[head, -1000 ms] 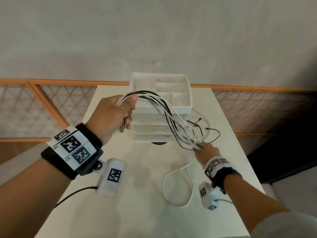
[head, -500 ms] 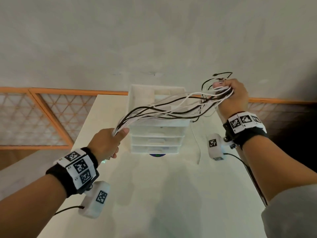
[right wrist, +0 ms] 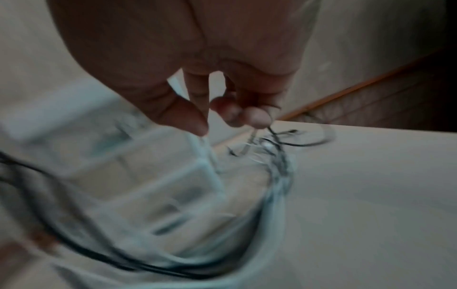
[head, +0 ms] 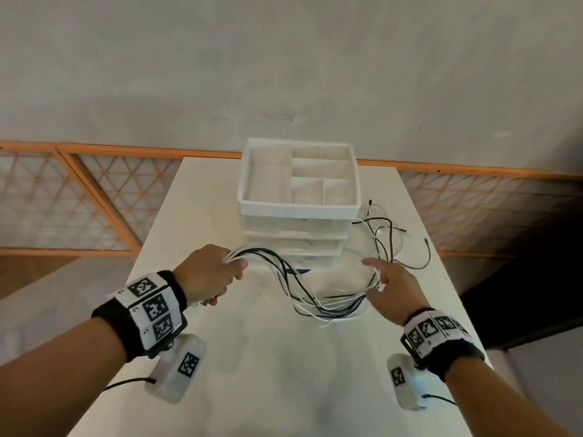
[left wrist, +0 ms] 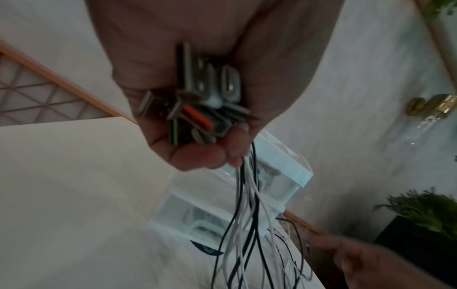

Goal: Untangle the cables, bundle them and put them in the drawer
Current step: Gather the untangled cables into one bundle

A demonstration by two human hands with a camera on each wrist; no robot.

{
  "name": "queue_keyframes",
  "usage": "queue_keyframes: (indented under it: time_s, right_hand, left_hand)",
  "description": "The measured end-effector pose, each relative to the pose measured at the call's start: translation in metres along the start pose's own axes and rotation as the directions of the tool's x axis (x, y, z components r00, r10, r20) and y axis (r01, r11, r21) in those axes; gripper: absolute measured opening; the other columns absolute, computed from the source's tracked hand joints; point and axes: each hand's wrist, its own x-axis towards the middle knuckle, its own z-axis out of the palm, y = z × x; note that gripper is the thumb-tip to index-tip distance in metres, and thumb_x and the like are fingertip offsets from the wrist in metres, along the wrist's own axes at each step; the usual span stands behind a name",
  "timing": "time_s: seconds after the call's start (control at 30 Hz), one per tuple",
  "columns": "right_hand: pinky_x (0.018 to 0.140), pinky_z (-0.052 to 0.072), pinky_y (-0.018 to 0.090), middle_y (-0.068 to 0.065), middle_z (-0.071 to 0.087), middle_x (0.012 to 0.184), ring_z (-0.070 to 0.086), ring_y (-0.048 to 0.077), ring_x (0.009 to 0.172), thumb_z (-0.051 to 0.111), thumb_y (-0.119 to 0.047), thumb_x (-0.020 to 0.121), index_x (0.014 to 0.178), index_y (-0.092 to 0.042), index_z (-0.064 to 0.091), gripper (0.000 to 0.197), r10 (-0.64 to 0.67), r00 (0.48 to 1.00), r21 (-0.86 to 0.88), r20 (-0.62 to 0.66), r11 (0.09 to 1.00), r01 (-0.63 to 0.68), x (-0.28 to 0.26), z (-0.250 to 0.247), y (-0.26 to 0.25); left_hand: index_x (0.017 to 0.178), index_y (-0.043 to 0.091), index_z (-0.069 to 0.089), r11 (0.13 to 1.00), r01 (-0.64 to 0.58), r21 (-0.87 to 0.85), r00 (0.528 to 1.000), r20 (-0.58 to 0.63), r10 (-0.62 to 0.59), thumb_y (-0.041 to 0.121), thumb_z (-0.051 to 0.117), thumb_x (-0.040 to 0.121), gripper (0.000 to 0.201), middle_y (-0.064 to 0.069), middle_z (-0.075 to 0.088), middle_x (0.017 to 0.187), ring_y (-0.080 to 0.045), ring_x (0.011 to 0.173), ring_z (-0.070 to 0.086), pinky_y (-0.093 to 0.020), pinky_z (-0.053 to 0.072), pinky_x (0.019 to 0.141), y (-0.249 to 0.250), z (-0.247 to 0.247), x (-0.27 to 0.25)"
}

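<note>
White and black thin cables (head: 303,291) gathered at plug ends in left hand (head: 208,272), fingers curled tight round bunch; metal connector plugs (left wrist: 205,101) stick out of fist. Slack sags onto pale tabletop (head: 284,373) in front of white plastic drawer unit (head: 299,203), loose tails trail toward right edge. Right hand (head: 394,288) spread, fingers relaxed against strands, gripping nothing. Step, my read: combing strands straight, bundling not begun. Next: right hand pinches bunch mid-length, runs toward tails, then coil. Drawers look closed.
</note>
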Motion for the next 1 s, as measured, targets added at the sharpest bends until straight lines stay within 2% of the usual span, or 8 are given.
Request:
queue_keyframes:
  time_s: [0.2, 0.33, 0.47, 0.53, 0.63, 0.77, 0.9, 1.0]
  right_hand:
    - [0.098, 0.046, 0.024, -0.008, 0.06, 0.123, 0.059, 0.009, 0.111, 0.075, -0.031, 0.071, 0.138, -0.043, 0.044, 0.075, -0.539, 0.84, 0.271, 0.065, 0.819, 0.505, -0.051, 0.03, -0.124]
    - [0.071, 0.053, 0.037, 0.001, 0.072, 0.078, 0.063, 0.022, 0.07, 0.064, -0.027, 0.084, 0.089, -0.021, 0.069, 0.01, -0.488, 0.868, 0.194, 0.09, 0.864, 0.465, -0.041, 0.06, -0.113]
    - [0.069, 0.047, 0.034, 0.002, 0.068, 0.071, 0.063, 0.028, 0.075, 0.066, -0.03, 0.088, 0.068, -0.025, 0.061, 0.022, -0.181, 0.979, -0.028, 0.091, 0.983, 0.184, -0.016, 0.044, -0.048]
    - [0.075, 0.046, 0.031, 0.004, 0.071, 0.091, 0.066, 0.029, 0.093, 0.069, -0.034, 0.086, 0.081, -0.03, 0.063, 0.008, -0.008, 0.999, -0.224, 0.033, 0.974, 0.015, -0.01, 0.03, -0.019]
    - [0.114, 0.032, 0.041, 0.004, 0.045, 0.147, 0.045, 0.023, 0.135, 0.074, -0.045, 0.08, 0.146, -0.032, 0.039, 0.076, 0.17, 0.971, -0.409, 0.171, 0.909, -0.087, -0.02, 0.033, -0.004]
    - [0.124, 0.008, 0.05, -0.007, 0.017, 0.162, 0.021, 0.015, 0.149, 0.078, -0.056, 0.068, 0.154, -0.043, 0.0, 0.117, -0.109, 0.955, -0.241, 0.275, 0.954, 0.178, -0.05, 0.047, -0.065]
    - [0.121, 0.02, 0.048, -0.005, 0.047, 0.145, 0.04, 0.013, 0.136, 0.074, -0.044, 0.074, 0.151, -0.045, 0.015, 0.097, -0.422, 0.886, -0.027, 0.19, 0.9, 0.435, -0.065, 0.07, -0.142]
    - [0.088, 0.047, 0.043, -0.004, 0.063, 0.09, 0.06, 0.02, 0.084, 0.067, -0.029, 0.073, 0.113, -0.027, 0.061, 0.041, -0.538, 0.841, -0.003, -0.051, 0.843, 0.538, -0.066, 0.08, -0.164]
  left_hand:
    - [0.069, 0.015, 0.059, 0.973, -0.198, 0.121, 0.924, 0.355, 0.144, 0.027, 0.058, 0.096, 0.03, 0.003, 0.048, 0.048, -0.013, 0.038, 0.044, -0.022, 0.038, 0.039, 0.03, 0.023, -0.029]
    - [0.077, 0.014, 0.063, 0.948, -0.273, 0.164, 0.866, 0.471, 0.168, 0.034, 0.06, 0.096, 0.027, 0.003, 0.052, 0.051, -0.018, 0.047, 0.049, -0.028, 0.045, 0.051, 0.033, 0.012, -0.046]
    - [0.076, 0.011, 0.061, 0.963, -0.206, 0.173, 0.929, 0.344, 0.137, 0.033, 0.058, 0.096, 0.03, 0.002, 0.049, 0.052, -0.016, 0.045, 0.048, -0.024, 0.039, 0.045, 0.013, -0.011, -0.045]
    - [0.075, 0.013, 0.059, 0.956, -0.198, 0.218, 0.95, 0.284, 0.132, 0.034, 0.056, 0.097, 0.031, 0.003, 0.05, 0.049, -0.013, 0.041, 0.047, -0.022, 0.037, 0.038, 0.001, -0.021, -0.045]
    - [0.08, 0.011, 0.059, 0.952, -0.141, 0.272, 0.976, 0.199, 0.088, 0.031, 0.053, 0.099, 0.028, 0.001, 0.049, 0.055, -0.011, 0.039, 0.045, -0.019, 0.034, 0.037, -0.016, -0.021, -0.041]
    - [0.096, 0.004, 0.062, 0.909, -0.1, 0.406, 0.992, 0.107, 0.061, 0.027, 0.046, 0.1, 0.028, 0.0, 0.049, 0.063, -0.02, 0.056, 0.047, -0.025, 0.035, 0.046, -0.021, -0.001, -0.033]
    - [0.081, 0.016, 0.058, 0.843, -0.279, 0.46, 0.948, 0.272, 0.165, 0.022, 0.049, 0.098, 0.021, 0.006, 0.048, 0.06, -0.016, 0.054, 0.052, -0.021, 0.039, 0.047, -0.001, 0.007, -0.042]
    - [0.066, 0.032, 0.048, 0.825, -0.371, 0.426, 0.906, 0.36, 0.222, 0.019, 0.051, 0.097, 0.034, 0.005, 0.053, 0.057, -0.007, 0.039, 0.05, -0.014, 0.038, 0.038, 0.011, -0.005, -0.052]
